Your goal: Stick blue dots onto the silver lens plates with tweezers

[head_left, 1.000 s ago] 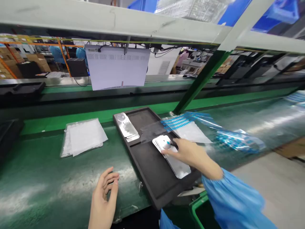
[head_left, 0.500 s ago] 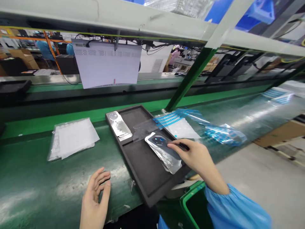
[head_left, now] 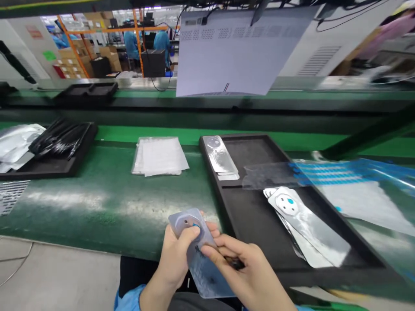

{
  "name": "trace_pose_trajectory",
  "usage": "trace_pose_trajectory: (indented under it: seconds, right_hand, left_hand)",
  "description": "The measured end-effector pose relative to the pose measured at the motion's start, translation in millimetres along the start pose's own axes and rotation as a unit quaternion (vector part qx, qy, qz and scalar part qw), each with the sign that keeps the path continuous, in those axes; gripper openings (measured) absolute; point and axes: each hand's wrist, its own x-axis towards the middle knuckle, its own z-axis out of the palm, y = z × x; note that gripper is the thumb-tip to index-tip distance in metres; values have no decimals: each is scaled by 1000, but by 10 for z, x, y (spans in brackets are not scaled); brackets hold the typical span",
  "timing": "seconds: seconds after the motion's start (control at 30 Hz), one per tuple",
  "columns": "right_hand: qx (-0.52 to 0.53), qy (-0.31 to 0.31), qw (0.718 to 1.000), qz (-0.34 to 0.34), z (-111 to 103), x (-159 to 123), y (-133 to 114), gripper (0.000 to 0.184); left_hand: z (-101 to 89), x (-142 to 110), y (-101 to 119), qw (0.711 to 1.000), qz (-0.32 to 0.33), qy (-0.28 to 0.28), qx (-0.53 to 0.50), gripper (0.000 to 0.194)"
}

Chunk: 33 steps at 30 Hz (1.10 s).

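Note:
My left hand is closed on a translucent bluish-grey phone back cover, its thumb pressed over the round camera area beside a small blue spot. My right hand grips the cover's right side, with a thin dark tool, its kind unclear, tucked among the fingers. The cover is tilted, low in front of me. To the right, a black tray holds a fanned stack of silvery phone-shaped sheets with camera cutouts. More silvery pieces lie in its far left corner.
A pile of white sheets lies on the green bench. Clear film with blue tabs crosses the tray's right edge. At left, another black tray holds dark and silvery packaging. A white panel hangs behind.
My right hand has brought the phone back cover from the tray's stack to in front of me. My left hand, open before, now grips it too. The view has turned left.

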Motion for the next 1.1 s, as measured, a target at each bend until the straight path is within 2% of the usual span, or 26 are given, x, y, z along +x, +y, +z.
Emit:
trace_pose_trajectory:
  seconds: [0.23, 0.37, 0.47, 0.57, 0.67, 0.73, 0.83, 0.93, 1.1]
  right_hand:
    - [-21, 5, 1000, 17, 32, -11, -43, 43]
    - [-21, 0, 999, 25, 59, -62, 23, 41]
    - [-25, 22, 999, 23, 89, -86, 99, 41]
    - [-35, 39, 999, 8, 92, -74, 134, 41]
    - [-69, 45, 996, -34, 33, -40, 80, 37]
    - [-114, 88, 986, -81, -34, -12, -8, 32]
    - [-181, 147, 959, -162, -125, 41, -169, 25]
    - [-213, 122, 944, -219, -158, 104, -274, 21]
    - [-293, 66, 916, -265, -140, 148, -238, 24]
  left_hand:
    - [11, 14, -36, 999, -11, 32, -30, 41]
    - [-33, -5, -6, 1000, -21, 14, -19, 39]
    - [-74, -16, -9, 1000, -23, -8, -3, 35]
    - [-90, -7, -54, 1000, -24, 2, 0, 37]
    - [-96, 19, -110, 1000, -8, 17, 12, 41]
    - [-113, 42, -137, 999, 1, 27, 33, 40]
    - [-162, 82, -157, 994, 12, 73, 82, 35]
    - [-210, 115, -153, 987, 16, 113, 116, 29]
    - [-231, 128, -121, 981, 36, 96, 167, 24]
